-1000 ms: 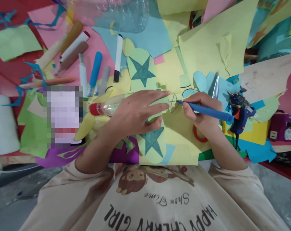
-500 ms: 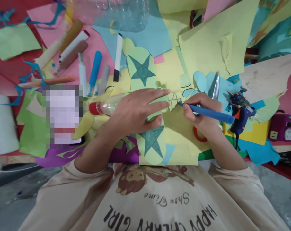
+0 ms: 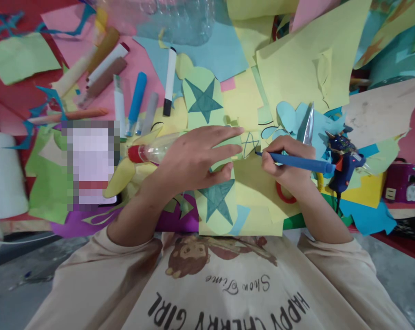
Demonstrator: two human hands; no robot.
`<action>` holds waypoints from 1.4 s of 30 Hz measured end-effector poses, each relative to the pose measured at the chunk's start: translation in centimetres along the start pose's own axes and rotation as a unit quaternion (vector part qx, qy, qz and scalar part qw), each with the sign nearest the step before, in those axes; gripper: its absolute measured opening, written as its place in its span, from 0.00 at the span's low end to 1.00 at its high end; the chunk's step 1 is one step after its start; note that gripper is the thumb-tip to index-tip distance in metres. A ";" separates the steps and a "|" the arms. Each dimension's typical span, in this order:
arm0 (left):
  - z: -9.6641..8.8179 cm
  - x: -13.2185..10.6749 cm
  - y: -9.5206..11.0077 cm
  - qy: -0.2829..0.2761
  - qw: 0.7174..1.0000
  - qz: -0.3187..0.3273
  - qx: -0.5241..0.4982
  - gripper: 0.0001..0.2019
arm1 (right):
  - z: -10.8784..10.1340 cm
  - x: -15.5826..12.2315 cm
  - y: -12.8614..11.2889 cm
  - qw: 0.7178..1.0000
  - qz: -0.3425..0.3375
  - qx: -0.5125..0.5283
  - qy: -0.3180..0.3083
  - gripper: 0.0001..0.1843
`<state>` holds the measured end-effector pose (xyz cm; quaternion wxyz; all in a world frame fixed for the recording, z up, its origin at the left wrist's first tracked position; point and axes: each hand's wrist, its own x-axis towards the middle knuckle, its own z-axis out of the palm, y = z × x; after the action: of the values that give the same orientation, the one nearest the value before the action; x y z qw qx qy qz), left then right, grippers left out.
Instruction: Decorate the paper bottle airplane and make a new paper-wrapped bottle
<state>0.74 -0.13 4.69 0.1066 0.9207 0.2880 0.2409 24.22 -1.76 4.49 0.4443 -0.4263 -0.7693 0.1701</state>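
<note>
My right hand (image 3: pixel 288 160) is closed round a blue felt-tip pen (image 3: pixel 303 163), its tip at the lower right of a small star outline (image 3: pixel 250 145) on pale paper. My left hand (image 3: pixel 204 153) lies flat with fingers apart over a light green paper strip. Above that hand a dark green star (image 3: pixel 205 101) shows on the strip, and below it another green star (image 3: pixel 217 199). Under the left wrist runs a clear plastic bottle (image 3: pixel 154 152) with a red cap, partly hidden. Yellow paper (image 3: pixel 255 192) lies beneath both hands.
Scissors (image 3: pixel 307 126) with a red handle lie partly under my right hand, blades pointing away. A blue glue gun (image 3: pixel 343 169) is to the right. Several markers (image 3: pixel 137 98) lie at the left, near a blurred phone (image 3: pixel 92 160). A clear plastic container (image 3: pixel 173 20) stands at the back.
The pen tip has shifted slightly down, off the star's inner lines to its lower right point. My left hand stays in place.
</note>
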 end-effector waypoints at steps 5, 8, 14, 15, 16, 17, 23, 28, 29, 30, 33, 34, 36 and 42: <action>0.0 0.0 -0.1 0.002 1.000 0.014 0.005 0.11 | 0.1 0.0 0.1 1.000 -0.004 -0.003 -0.004 0.13; 0.2 0.0 -0.1 0.018 1.000 0.012 0.007 0.11 | 0.1 -0.1 0.2 1.000 0.000 -0.006 -0.015 0.13; 0.4 -0.1 0.1 0.005 1.000 -0.009 0.012 0.10 | -0.1 -0.3 -0.1 0.999 0.020 0.012 -0.024 0.13; 0.4 -0.2 0.1 0.008 1.000 -0.007 0.010 0.10 | -0.2 -0.3 -0.2 0.999 0.032 0.032 -0.020 0.12; 0.4 -0.2 0.1 0.015 1.000 -0.004 0.008 0.10 | -0.3 -0.4 -0.2 0.997 0.046 0.055 -0.011 0.12; 0.5 -0.2 0.1 0.023 1.000 0.001 0.003 0.10 | -0.4 -0.5 -0.2 0.995 0.058 0.077 0.002 0.11; 0.9 -0.4 -0.1 0.028 0.999 -0.002 -0.024 0.12 | -0.3 -0.6 -0.2 0.994 0.063 0.089 0.032 0.02; 0.7 -0.5 0.0 0.026 0.999 -0.006 -0.039 0.12 | 0.4 -0.3 -0.6 0.996 0.051 0.070 -0.011 0.02; 0.6 -0.5 0.0 0.011 0.999 -0.011 -0.044 0.13 | 0.5 -0.3 -0.6 0.997 0.047 0.068 -0.011 0.01; 0.5 -0.5 0.0 -0.002 0.999 -0.016 -0.046 0.13 | 0.5 -0.2 -0.7 0.997 0.044 0.069 -0.011 0.01; 0.1 -0.4 0.0 -0.024 0.999 -0.020 -0.033 0.13 | 0.6 -0.2 -0.8 0.996 0.041 0.075 -0.012 0.02; 0.0 -0.3 0.0 -0.028 0.999 -0.019 -0.028 0.12 | 0.7 -0.2 -0.7 0.996 0.039 0.077 -0.012 0.02; -0.1 -0.2 0.0 -0.037 0.999 -0.020 -0.023 0.12 | 0.7 -0.2 -0.6 0.996 0.037 0.078 -0.013 0.03; -0.1 -0.1 0.3 -0.045 0.997 -0.044 -0.040 0.14 | 0.7 0.0 -0.5 0.997 0.027 0.065 -0.018 0.02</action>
<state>0.72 -0.43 4.83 0.1668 0.9119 0.3137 0.2053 23.39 -1.99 4.39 0.4525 -0.4138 -0.7528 0.2394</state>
